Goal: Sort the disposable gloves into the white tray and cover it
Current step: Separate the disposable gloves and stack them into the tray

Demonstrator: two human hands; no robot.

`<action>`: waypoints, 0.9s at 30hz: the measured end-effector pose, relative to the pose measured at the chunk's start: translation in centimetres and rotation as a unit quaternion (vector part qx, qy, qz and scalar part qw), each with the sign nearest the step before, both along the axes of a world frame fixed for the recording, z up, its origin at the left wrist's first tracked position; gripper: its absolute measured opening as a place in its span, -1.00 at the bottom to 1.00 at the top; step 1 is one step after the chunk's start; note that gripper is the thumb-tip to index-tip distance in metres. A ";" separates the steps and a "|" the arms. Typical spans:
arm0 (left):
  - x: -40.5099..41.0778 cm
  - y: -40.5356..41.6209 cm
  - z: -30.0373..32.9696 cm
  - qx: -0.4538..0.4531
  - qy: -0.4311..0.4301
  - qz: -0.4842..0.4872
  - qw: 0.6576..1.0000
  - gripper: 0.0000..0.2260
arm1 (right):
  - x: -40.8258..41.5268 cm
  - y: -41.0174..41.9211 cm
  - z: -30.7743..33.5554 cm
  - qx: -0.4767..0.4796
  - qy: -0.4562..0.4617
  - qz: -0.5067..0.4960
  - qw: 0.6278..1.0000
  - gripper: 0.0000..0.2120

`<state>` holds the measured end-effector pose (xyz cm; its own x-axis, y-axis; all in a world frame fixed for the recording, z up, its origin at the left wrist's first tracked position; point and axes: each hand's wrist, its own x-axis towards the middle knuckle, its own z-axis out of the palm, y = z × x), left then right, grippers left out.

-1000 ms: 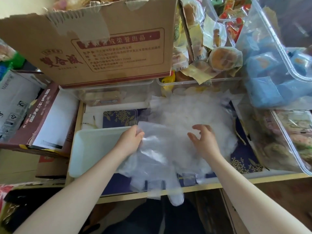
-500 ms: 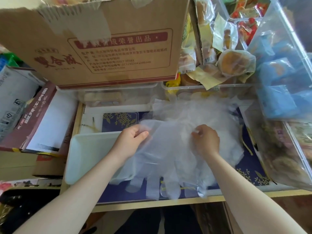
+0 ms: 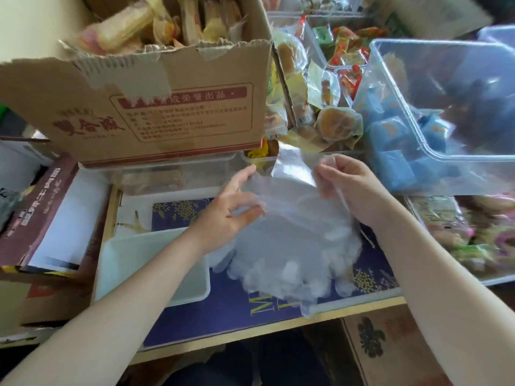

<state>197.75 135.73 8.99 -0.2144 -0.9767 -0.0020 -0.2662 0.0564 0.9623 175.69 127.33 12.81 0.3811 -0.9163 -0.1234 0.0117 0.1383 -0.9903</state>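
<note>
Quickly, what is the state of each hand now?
Left hand: open, fingers spread against the disposable gloves.
Right hand: pinching the gloves' top edge.

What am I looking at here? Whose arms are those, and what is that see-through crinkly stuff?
There is no machine here. A person wears a camera on their head, so you see their two bare arms from above, as if they were yours.

The crinkly stuff is a pile of thin plastic gloves lying on a blue mat on a small table. The right hand pinches the top edge of a glove and lifts it. The left hand rests against the pile with its fingers spread.

Beside the left arm sits a white tray, where the gloves are meant to go. None are in it that I can see.

Behind stands a cardboard box of snacks, and to the right clear tubs with more wrapped food.
</note>
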 end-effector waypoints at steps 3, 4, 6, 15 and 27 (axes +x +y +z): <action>-0.5 -0.2 1.9 0.000 0.064 -0.067 0.996 -0.90 | 0.0 0.1 1.5 -0.009 0.034 -0.019 0.999 -0.77; -0.6 -0.3 2.3 -0.009 0.069 -0.079 0.994 -0.89 | 0.0 0.1 1.9 -0.010 0.045 -0.030 0.998 -0.78; -0.7 -0.3 2.9 -0.032 0.056 -0.091 0.994 -0.89 | -0.2 0.2 2.6 -0.006 0.062 -0.037 0.997 -0.80; 0.0 -0.1 3.0 -0.100 -0.084 -0.028 0.991 -0.86 | -0.8 0.3 3.6 0.012 0.059 -0.149 0.987 -0.91; 3.8 -0.4 -0.5 0.065 -0.073 0.316 0.944 -0.82 | -0.2 0.0 1.1 0.010 0.078 -0.313 0.947 -0.69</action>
